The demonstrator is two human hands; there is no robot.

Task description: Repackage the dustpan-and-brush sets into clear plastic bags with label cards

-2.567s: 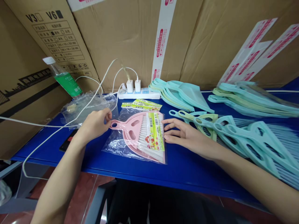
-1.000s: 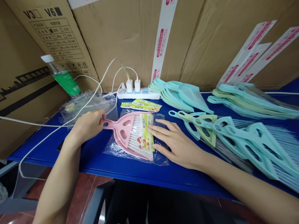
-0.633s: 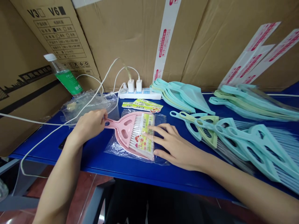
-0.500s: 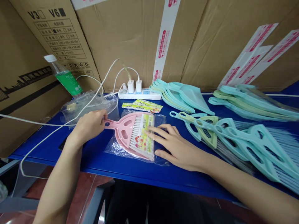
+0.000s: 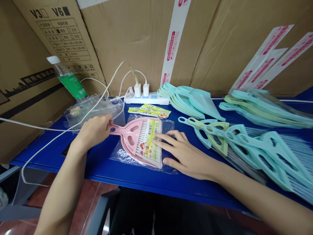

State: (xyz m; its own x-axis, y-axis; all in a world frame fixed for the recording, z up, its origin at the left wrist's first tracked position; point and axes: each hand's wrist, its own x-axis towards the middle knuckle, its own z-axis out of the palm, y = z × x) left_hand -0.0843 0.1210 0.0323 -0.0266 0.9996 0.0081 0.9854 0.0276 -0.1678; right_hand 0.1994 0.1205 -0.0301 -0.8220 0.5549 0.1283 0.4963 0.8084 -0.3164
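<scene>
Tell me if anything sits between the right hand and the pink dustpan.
Yes: the right hand rests on the printed paper label and the white brush bristles, which lie between its fingers and the pink dustpan.

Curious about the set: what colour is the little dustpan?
Pale pink dustpan, best seen in the head view.

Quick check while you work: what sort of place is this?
Probably a small packing workshop: large cardboard cartons, rows of teal dustpans, and a pink dustpan lying on a plastic bag.
</scene>
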